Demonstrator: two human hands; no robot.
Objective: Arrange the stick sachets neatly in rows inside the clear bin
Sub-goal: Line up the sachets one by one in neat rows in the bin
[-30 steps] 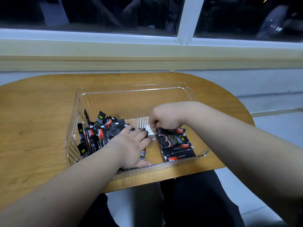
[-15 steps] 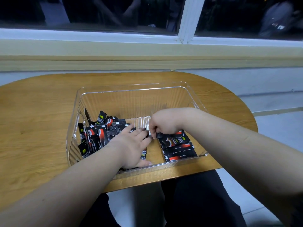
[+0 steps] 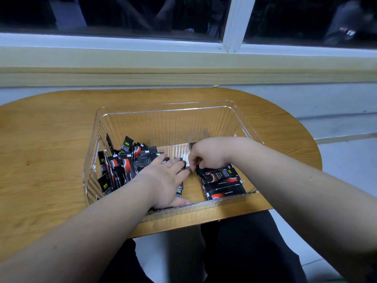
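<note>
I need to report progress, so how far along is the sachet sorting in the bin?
Early on. Done: a short row of sachets lies flat at the near right of the bin. In hand: the right hand is curled at the row's far end, seemingly adding one; the left hand rests flat on loose sachets. Left: the jumbled pile on the left, still the larger share.

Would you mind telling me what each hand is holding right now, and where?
The right hand pinches the left end of a sachet on the row; the left hand lies flat, gripping nothing visible.
</note>
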